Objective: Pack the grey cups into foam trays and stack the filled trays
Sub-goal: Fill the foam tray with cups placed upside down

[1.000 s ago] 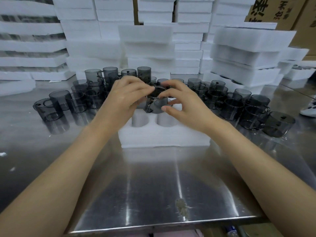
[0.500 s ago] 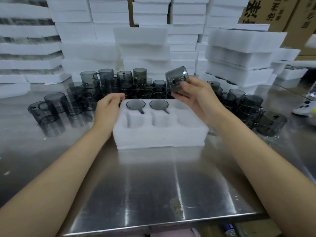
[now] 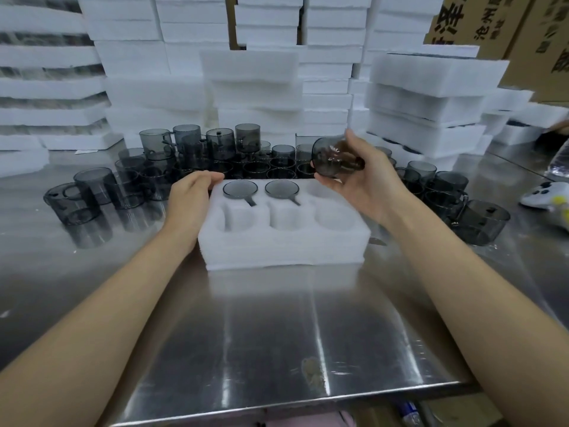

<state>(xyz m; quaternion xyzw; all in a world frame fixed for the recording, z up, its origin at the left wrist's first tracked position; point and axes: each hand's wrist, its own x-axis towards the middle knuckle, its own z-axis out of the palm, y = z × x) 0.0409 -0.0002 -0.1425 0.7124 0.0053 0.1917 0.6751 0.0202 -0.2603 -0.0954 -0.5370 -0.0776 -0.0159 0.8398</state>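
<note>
- Cup (image 3: 334,161): we judge it light, rigid, slippery, breakable; our right hand (image 3: 366,183) grips round its wall, cup tilted.
- Our left hand (image 3: 191,198) rests loose-fingered on the tray (image 3: 283,245) edge.

Only the cardboard boxes (image 3: 498,41) at the top right carry print: black Chinese characters, one large resembling 泽, the smaller ones too blurred to read.

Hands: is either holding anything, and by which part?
The right hand grips a grey cup round its body. The left hand rests on the foam tray.
</note>
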